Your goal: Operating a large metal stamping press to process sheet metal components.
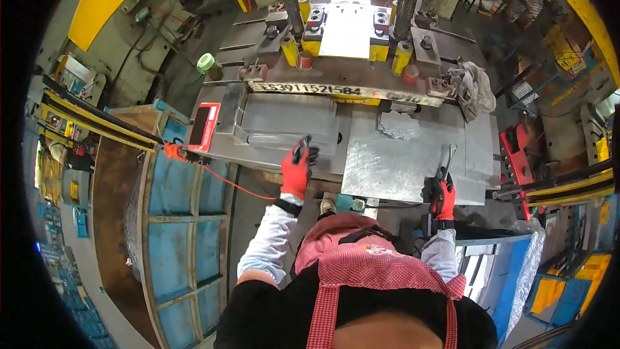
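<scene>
My left hand (298, 169), in a red glove with black fingers, hovers at the near edge of a stack of flat grey metal sheets (290, 116). Its fingers look apart, and nothing shows in them. Over the near right part of a bare metal plate (387, 161), my right hand (442, 195), gloved alike, is closed round a slim metal hand tool (447, 160). The tool points away from me; its exact kind is unclear. Farther off, a bright sheet metal piece (346, 29) lies in the press die (284, 68).
Guide posts (403, 13) rise on both sides of the die. A grey rag (475, 87) hangs at the right. Small jagged metal pieces (399, 125) lie on the plate. A blue-panelled bin (171, 200) stands left. A red-framed dark panel (203, 126) lies on the bench; a green-lidded bottle (208, 64) stands behind.
</scene>
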Available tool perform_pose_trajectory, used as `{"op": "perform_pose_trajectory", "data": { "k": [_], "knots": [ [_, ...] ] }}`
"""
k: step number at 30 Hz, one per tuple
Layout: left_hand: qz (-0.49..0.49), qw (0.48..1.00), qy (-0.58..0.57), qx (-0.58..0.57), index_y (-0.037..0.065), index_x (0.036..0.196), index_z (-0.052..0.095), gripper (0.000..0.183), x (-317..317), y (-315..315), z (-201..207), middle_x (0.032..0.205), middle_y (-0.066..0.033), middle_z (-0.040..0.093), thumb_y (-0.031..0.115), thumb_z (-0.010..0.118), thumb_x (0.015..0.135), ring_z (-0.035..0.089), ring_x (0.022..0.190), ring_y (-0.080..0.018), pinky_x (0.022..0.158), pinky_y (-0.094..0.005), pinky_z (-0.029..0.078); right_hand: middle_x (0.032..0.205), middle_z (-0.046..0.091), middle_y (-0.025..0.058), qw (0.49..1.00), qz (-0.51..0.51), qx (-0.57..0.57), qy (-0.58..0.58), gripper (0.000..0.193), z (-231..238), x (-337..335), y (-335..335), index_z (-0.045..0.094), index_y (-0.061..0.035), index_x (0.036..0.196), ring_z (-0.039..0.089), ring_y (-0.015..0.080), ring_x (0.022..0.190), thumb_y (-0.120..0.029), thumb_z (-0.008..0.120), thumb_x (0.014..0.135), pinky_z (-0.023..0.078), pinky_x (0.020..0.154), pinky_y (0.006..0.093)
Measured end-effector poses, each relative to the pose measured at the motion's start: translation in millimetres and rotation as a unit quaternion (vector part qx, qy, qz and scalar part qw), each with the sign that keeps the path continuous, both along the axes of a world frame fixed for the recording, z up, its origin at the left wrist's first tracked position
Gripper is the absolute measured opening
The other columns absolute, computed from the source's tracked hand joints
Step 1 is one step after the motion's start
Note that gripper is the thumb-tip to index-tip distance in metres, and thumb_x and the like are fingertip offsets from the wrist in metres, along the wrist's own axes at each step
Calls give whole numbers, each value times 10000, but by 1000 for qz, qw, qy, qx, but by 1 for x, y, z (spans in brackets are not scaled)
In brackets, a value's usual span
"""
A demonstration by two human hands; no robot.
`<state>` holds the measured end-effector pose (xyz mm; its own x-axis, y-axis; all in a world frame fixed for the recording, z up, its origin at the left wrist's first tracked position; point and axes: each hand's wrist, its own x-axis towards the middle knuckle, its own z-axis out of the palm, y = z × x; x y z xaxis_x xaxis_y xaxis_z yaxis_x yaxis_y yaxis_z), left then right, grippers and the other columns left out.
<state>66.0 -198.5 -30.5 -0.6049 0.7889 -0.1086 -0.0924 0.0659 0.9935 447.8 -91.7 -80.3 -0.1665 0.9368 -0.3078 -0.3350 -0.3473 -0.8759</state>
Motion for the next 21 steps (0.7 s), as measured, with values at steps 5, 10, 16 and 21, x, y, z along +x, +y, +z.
{"op": "perform_pose_trajectory", "data": {
  "k": [5,10,16,21],
  "knots": [
    [-50,754,591,-281,215,1314,380,564,-6,-44,-59,1354,-125,356,285,566,786,313,1254,-325,984,-447,306,684,536,77,998,3,-15,58,264,-6,3,2,444,-85,1032,491,159,474,-176,562,814,423,419,297],
    [-85,752,557,-341,227,1276,419,472,-7,-40,-61,1403,-101,294,236,485,808,226,1307,-330,1011,-443,285,705,533,105,995,10,-28,93,205,-11,9,4,426,-83,976,488,181,482,-123,547,814,417,425,319],
    [-133,766,485,-402,220,1255,448,455,-12,-34,-45,1413,-97,279,258,503,805,220,1307,-340,994,-443,323,718,542,102,993,1,-46,110,286,-19,14,6,430,-81,1064,507,178,491,-115,561,812,465,458,325],
    [-137,759,494,-400,232,1243,462,441,-19,-33,-58,1428,-73,252,290,510,808,215,1315,-319,1013,-455,288,737,561,112,994,2,-24,107,343,-16,12,3,422,-80,1130,540,200,511,-113,559,817,485,462,340]
  ]
}}
